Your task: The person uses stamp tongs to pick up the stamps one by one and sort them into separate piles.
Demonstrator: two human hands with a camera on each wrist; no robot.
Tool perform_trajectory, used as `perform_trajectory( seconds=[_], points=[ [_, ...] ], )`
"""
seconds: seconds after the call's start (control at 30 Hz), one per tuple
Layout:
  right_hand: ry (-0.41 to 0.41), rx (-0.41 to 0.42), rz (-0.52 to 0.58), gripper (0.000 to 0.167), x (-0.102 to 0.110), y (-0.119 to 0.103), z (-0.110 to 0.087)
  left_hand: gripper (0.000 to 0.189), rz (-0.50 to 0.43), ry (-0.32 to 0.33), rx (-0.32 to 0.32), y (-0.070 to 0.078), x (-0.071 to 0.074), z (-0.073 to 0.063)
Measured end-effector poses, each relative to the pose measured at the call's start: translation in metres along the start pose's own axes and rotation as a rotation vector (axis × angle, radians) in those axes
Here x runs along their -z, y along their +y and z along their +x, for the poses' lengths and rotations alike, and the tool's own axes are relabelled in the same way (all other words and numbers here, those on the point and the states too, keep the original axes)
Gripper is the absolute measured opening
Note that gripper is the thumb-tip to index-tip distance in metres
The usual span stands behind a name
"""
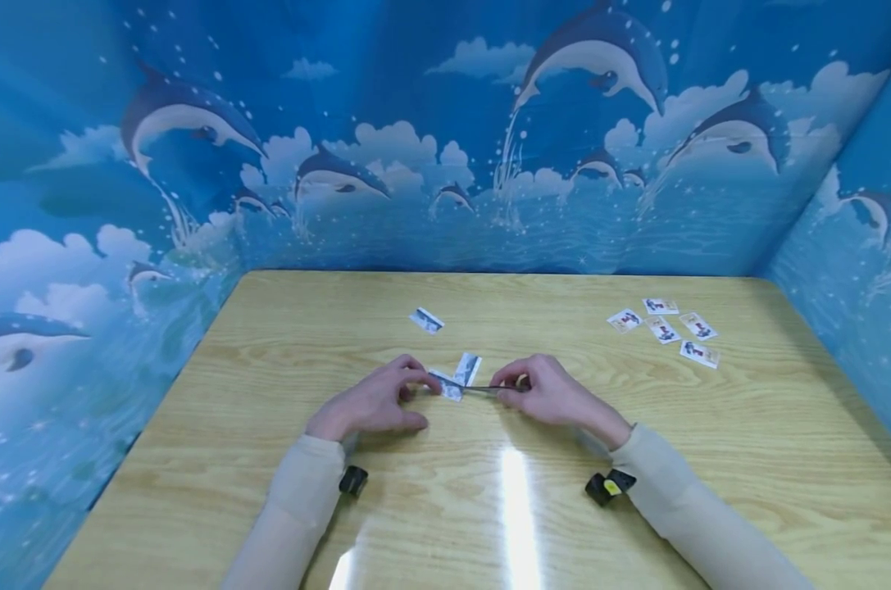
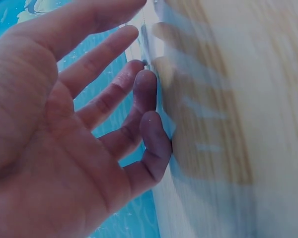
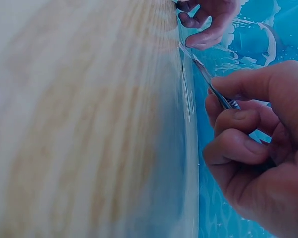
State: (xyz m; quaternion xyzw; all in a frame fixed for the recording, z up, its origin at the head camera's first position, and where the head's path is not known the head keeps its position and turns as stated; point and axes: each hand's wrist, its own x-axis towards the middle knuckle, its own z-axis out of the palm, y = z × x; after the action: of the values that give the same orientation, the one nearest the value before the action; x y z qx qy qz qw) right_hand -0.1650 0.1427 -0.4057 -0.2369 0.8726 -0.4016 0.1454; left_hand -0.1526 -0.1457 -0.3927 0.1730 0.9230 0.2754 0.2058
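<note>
My right hand (image 1: pixel 552 392) pinches a pair of thin metal tweezers (image 3: pixel 208 79) between thumb and fingers. In the head view the tweezers' tip points left and meets a small printed card (image 1: pixel 451 388) on the table. My left hand (image 1: pixel 380 399) is on the other side of that card, with fingertips right at its left end and thumb spread apart. The left wrist view shows this hand's palm (image 2: pixel 69 163) bare, its fingers loosely bent close over the tabletop. A second card (image 1: pixel 468 368) lies tilted just behind the first, overlapping it in this view.
Farther back lies another similar card (image 1: pixel 426 320). Several coloured cards (image 1: pixel 662 329) are scattered at the back right of the wooden table (image 1: pixel 283 328). Blue dolphin-printed sheeting (image 1: pixel 445 131) walls the back and sides. Small black devices sit at both wrists.
</note>
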Motion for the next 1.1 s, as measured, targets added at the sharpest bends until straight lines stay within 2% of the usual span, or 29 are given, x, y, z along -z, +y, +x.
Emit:
perform_trajectory(
  seconds=[0.33,0.77,0.97,1.1],
  points=[
    [0.027,0.005,0.004,0.019,0.001,0.002,-0.002,0.046,0.001,0.025,-0.004,0.002,0.000,-0.001],
    [0.112,-0.037,0.014,0.018,0.013,0.009,-0.002,0.047,-0.011,0.062,-0.093,0.013,-0.005,0.003],
    [0.156,-0.064,0.048,0.019,0.020,0.011,0.002,0.044,0.065,0.090,-0.087,0.022,-0.009,0.009],
    [0.198,-0.077,0.065,0.020,0.024,0.013,0.007,0.046,0.118,0.085,-0.067,0.025,-0.010,0.014]
  ],
)
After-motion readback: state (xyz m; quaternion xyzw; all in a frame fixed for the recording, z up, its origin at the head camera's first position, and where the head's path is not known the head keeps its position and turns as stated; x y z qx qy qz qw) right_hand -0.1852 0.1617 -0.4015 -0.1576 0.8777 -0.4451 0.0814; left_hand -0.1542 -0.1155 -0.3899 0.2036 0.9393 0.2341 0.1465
